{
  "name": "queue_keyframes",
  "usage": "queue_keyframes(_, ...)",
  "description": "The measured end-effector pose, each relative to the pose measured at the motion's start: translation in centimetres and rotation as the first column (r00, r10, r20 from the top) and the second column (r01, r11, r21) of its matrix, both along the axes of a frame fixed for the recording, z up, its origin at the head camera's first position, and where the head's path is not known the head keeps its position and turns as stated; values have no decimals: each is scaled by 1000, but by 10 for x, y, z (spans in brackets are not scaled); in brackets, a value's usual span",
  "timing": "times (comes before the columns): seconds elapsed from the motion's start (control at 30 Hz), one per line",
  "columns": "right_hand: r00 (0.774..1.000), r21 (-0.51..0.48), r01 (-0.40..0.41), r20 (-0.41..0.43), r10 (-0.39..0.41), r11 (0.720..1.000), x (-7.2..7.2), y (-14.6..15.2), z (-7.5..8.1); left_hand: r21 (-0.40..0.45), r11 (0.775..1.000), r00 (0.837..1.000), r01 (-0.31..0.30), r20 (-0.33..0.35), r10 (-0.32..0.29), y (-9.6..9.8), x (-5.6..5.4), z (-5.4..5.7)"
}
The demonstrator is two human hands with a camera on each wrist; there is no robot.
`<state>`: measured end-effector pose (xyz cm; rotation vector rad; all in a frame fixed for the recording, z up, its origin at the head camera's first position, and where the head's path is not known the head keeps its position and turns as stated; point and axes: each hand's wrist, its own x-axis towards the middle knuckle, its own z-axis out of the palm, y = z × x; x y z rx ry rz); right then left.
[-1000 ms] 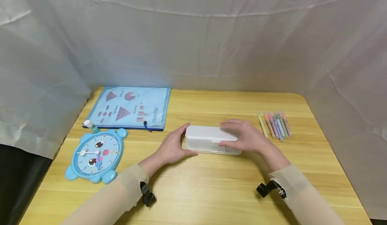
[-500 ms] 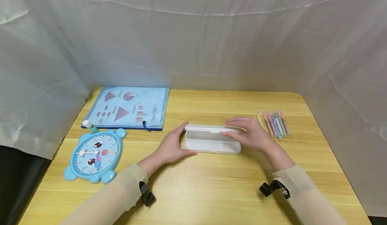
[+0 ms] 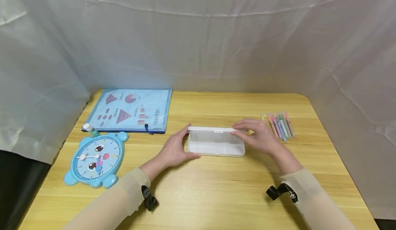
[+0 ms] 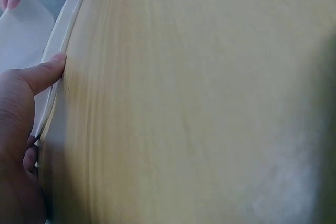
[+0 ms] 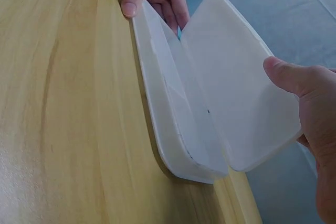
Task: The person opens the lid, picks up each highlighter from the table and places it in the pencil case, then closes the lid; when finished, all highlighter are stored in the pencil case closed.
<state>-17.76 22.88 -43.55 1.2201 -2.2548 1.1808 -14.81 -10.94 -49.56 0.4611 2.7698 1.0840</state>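
A white translucent pencil case (image 3: 216,149) sits at the middle of the table with its hinged lid (image 5: 231,82) raised at a steep angle. Its inside shows no contents in the head and right wrist views. My left hand (image 3: 174,151) grips the left end of the case, thumb at the front edge and fingers behind. With thumb and fingers, my right hand (image 3: 261,137) pinches the free edge of the lid near its right end. The fingers behind the lid are mostly hidden in the right wrist view.
Several pastel highlighters (image 3: 281,126) lie to the right, one yellow pen (image 3: 262,117) partly behind my right hand. At left are a blue toy clock (image 3: 97,160), a small white-capped bottle (image 3: 91,130) and a blue zip folder (image 3: 130,109). Grey fabric (image 3: 198,51) hangs behind the table.
The lid has swung up and back from nearly closed to steeply raised, with my right hand moving along with it. My left hand has stayed on the case's left end.
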Motion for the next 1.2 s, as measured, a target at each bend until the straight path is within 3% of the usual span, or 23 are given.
queue_keyframes(0.4,989,2,115,90,-115,993,-6,8,0,6,1000,1000,2,-6,-2,0,-1,0)
queue_keyframes(0.67,966,105,193,155,-208,976,-14,10,3,25,1000,1000,3,2,-3,0,-1,1)
queue_keyframes(0.97,925,207,114,334,-180,972,-15,11,12,8,1000,1000,-9,10,9,0,0,0)
queue_keyframes(1.2,927,190,140,320,-196,972,-19,14,12,15,1000,1000,0,-11,0,0,-1,-1)
